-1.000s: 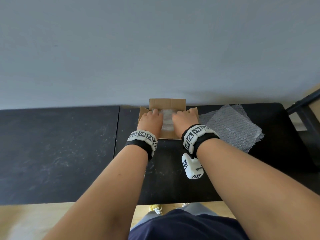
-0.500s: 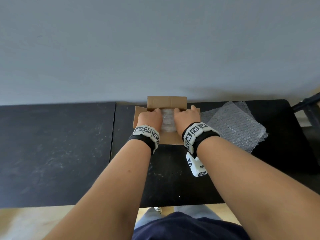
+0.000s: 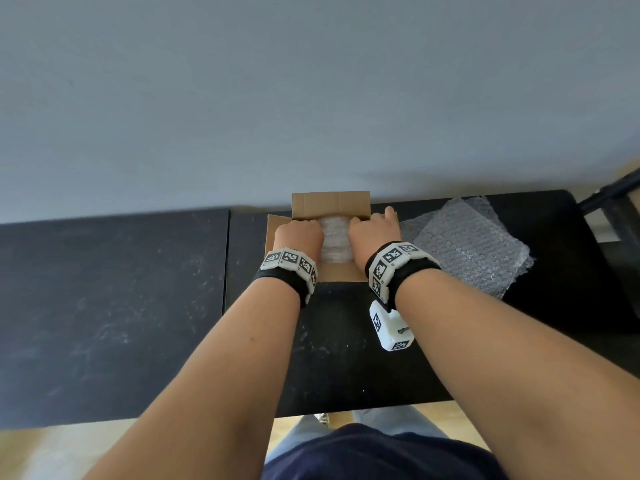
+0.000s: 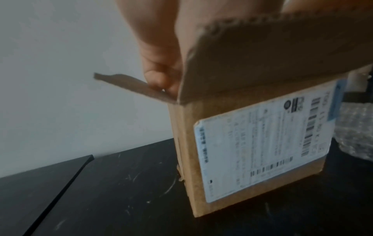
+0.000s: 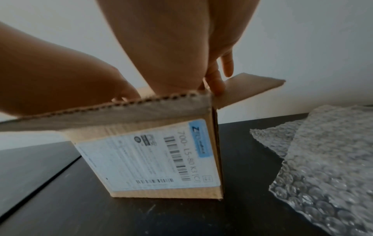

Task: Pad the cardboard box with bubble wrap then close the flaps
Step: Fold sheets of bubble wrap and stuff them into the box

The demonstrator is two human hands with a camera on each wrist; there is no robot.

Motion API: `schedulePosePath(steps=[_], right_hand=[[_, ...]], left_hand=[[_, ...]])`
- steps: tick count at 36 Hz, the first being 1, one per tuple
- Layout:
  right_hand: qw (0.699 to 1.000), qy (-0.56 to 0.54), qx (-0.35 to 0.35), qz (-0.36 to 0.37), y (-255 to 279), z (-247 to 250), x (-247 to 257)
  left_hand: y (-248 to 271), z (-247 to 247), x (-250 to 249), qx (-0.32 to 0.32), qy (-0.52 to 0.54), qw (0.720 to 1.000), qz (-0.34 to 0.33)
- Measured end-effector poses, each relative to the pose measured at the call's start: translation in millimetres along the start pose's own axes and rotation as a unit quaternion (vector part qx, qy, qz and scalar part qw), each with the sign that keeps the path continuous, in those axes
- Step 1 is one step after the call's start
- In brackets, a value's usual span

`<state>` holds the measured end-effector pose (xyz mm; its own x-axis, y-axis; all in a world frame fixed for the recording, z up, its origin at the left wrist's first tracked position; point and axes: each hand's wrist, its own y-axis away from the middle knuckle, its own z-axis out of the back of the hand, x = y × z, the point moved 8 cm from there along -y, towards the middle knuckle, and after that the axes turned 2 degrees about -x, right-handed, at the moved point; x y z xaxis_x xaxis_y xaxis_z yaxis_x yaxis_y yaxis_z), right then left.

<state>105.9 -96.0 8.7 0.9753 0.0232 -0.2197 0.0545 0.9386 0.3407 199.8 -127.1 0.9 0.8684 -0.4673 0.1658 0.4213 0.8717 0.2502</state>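
Cardboard box (image 3: pixel 341 273) stands upright, mouth up; both hands' (image 3: pixel 299 235) (image 3: pixel 372 233) fingers dip inside, grip unclear; spare bubble wrap (image 3: pixel 471 247) at three o'clock.

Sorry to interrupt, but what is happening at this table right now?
A person is packing a cardboard box on the black table. Both hands, left hand and right hand, reach into its open top, where bubble wrap sits. All flaps are open. Spare bubble wrap sheets lie to the right.
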Motion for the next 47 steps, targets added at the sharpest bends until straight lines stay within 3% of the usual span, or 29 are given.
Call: schedulePosePath(steps=[14,25,30,37,47], right_hand=[[0.988,-0.065,-0.124,-0.063,43,27,-40],[0.975,-0.113,-0.073,-0.175,96,-27,-122],[0.974,-0.118,-0.044,-0.187,109,-62,-162],[0.977,-0.148,-0.037,-0.147,113,-95,-214],[0.980,-0.190,0.009,-0.065,109,-151,-240]], left_hand=[[33,50,-21,-0.146,-0.020,0.987,-0.060],[36,69,-103,-0.193,-0.013,0.972,-0.131],[29,73,-156,-0.209,0.006,0.967,-0.144],[15,67,-220,-0.177,0.013,0.975,-0.135],[16,12,-266,-0.051,0.044,0.995,-0.075]])
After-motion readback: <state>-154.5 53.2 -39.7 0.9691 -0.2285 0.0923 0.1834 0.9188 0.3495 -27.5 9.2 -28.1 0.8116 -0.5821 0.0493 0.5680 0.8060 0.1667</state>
